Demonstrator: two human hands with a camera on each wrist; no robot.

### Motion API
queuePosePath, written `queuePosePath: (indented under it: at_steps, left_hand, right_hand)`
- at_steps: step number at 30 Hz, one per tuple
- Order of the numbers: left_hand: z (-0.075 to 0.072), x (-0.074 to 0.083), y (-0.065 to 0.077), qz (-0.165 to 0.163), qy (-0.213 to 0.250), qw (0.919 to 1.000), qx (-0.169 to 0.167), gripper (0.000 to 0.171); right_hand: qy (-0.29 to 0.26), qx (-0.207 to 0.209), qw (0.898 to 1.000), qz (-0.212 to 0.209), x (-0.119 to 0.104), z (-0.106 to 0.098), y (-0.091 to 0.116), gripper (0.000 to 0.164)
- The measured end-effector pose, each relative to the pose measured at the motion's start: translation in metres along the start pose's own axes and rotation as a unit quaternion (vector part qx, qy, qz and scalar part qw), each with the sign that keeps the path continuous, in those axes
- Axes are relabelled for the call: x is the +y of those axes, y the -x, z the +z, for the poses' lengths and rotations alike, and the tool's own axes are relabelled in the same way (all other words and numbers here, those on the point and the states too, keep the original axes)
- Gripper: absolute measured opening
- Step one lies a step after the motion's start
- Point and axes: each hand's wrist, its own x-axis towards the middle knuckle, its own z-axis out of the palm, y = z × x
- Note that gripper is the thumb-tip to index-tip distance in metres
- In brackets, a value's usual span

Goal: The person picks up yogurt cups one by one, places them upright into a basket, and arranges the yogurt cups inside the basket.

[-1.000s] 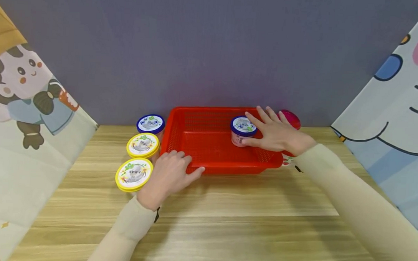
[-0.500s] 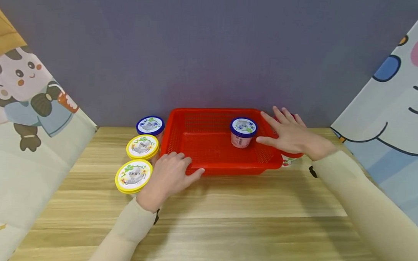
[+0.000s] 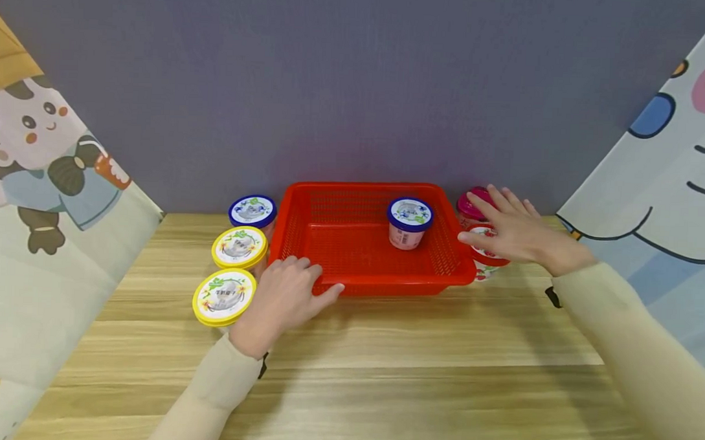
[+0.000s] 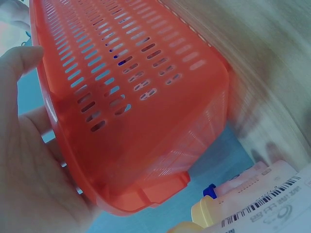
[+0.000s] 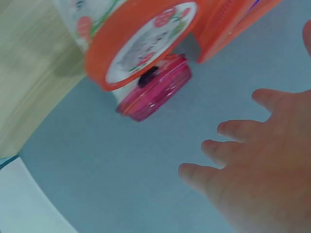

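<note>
My left hand (image 3: pixel 288 292) rests on the front left corner of a red plastic basket (image 3: pixel 379 287), its fingers bent over the rim. In the left wrist view, the thumb touches the rim of the slotted basket (image 4: pixel 160 97). One cup with a blue lid (image 3: pixel 410 214) stands upright inside the basket, toward its right end. My right hand (image 3: pixel 515 232) hovers with spread fingers to the right of the basket, holding nothing. It partly covers a red-lidded cup (image 3: pixel 482 271) and a magenta-lidded cup (image 3: pixel 471 206). The right wrist view shows the red-lidded cup (image 5: pixel 150 46) apart from the fingers.
Left of the basket stand a blue-lidded cup (image 3: pixel 252 210) and two yellow-lidded cups, the back one (image 3: pixel 239 246) and the front one (image 3: pixel 224 296). A grey wall (image 3: pixel 357 84) rises behind the wooden table (image 3: pixel 393 377). Printed panels flank both sides.
My right hand has moved right, from beside the blue-lidded cup in the basket to over the red- and magenta-lidded cups. That blue-lidded cup stays put. The left hand keeps its place on the basket.
</note>
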Motion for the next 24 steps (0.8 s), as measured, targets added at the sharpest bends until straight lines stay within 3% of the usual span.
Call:
queuePosePath:
  at_steps: [16, 24]
  left_hand:
    - [0.000, 0.000, 0.000, 0.002, 0.000, 1.0000, 0.001, 0.052]
    - [0.000, 0.001, 0.000, 0.000, -0.001, 1.0000, 0.002, 0.052]
  right_hand:
    - [0.005, 0.006, 1.000, 0.004, 0.037, 0.013, 0.011, 0.096]
    - [0.009, 0.002, 1.000, 0.001, 0.040, 0.022, 0.012, 0.096]
